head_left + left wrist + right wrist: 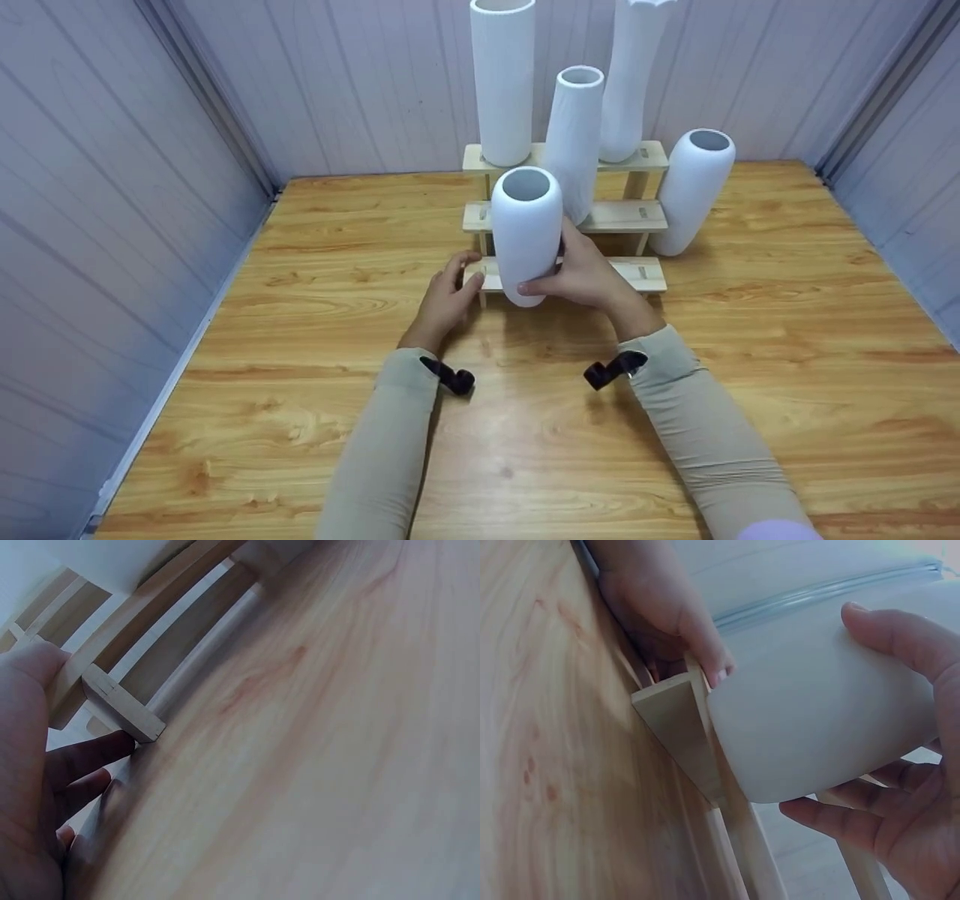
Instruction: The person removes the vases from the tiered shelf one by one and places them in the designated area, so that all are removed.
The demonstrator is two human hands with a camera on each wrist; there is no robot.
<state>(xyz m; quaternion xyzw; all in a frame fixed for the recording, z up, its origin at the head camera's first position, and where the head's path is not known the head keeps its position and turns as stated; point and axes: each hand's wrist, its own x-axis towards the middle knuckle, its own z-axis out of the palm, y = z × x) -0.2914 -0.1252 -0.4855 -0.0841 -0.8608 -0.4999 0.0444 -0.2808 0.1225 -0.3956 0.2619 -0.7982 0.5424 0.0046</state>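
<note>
My right hand grips a smooth white vase low on its side, with the thumb across the front and fingers round the far side. The vase stands upright over the lowest step of a wooden tiered stand; in the right wrist view its base is right at that step's front edge. My left hand holds the left end of the same step. In the left wrist view the left thumb lies on the board's end, and the fingers curl in beside the stand's leg.
A tapered white vase stands on the middle step. On the top step are a tall cylindrical vase and a wavy-rimmed vase. Another white vase leans at the stand's right side. Panelled walls border the wooden table.
</note>
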